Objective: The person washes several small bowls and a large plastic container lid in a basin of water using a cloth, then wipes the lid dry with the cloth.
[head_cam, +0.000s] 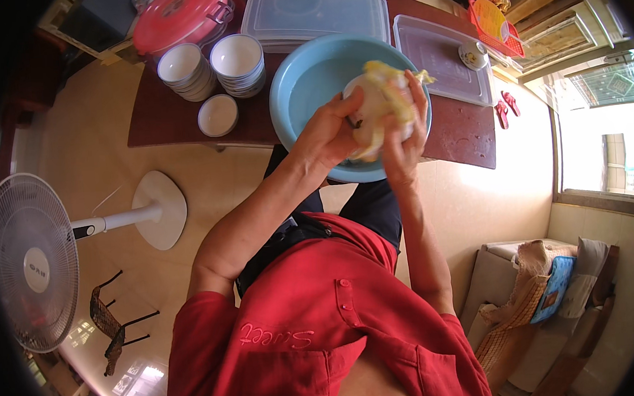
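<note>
Over a light-blue plastic basin (301, 73), I hold a white bowl (357, 85) in both hands. My left hand (332, 129) grips its near-left side, with the thumb on the surface and a small dark mark beside it. My right hand (407, 143) presses a yellow cloth (389, 87) against the bowl. Cloth and right fingers are blurred, and the cloth covers much of the bowl. Left of the basin stand two stacks of white bowls (179, 65) (236, 56) and a single bowl (218, 116).
On the dark red table (149, 121) are a red lidded container (180, 16), translucent plastic lids (311, 13) and a clear tray (428, 55) with a small patterned cup (473, 56). A standing fan (35, 264) and a small chair (109, 319) are left; a draped sofa (535, 293) is right.
</note>
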The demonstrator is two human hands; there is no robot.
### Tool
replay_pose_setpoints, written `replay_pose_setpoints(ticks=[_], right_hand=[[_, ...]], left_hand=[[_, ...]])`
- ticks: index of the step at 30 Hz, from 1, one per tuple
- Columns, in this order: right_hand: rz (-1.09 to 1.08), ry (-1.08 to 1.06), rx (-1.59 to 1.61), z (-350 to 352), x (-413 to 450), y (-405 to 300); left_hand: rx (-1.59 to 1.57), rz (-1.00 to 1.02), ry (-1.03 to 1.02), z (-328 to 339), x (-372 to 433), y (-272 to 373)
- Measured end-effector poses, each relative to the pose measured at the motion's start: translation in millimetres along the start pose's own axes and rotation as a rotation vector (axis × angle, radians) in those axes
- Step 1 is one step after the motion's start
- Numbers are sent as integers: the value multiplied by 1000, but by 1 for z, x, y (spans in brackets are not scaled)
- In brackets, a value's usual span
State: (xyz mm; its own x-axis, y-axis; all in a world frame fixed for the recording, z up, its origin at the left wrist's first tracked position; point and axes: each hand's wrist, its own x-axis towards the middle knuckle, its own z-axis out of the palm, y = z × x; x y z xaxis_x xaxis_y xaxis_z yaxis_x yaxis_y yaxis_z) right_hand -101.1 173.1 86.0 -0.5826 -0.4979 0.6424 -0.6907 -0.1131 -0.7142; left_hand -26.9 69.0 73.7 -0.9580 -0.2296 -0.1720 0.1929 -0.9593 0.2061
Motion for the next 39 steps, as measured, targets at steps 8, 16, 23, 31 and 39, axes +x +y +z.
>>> replay_pose_setpoints(ticks=[8,16,23,31,39], right_hand=[[-76,-210,-263,-7,33,-17],[465,-442,104,-21,51,2],[831,-61,942,-9,1,55],[677,247,992,10,-13,27],[852,180,1242,-14,0,64]], left_hand=[[335,31,-99,10,-10,4],[349,-96,-75,12,-20,9],[244,-112,-16,10,-20,10],[407,262,-4,9,-3,-3],[1765,675,123,11,-22,4]])
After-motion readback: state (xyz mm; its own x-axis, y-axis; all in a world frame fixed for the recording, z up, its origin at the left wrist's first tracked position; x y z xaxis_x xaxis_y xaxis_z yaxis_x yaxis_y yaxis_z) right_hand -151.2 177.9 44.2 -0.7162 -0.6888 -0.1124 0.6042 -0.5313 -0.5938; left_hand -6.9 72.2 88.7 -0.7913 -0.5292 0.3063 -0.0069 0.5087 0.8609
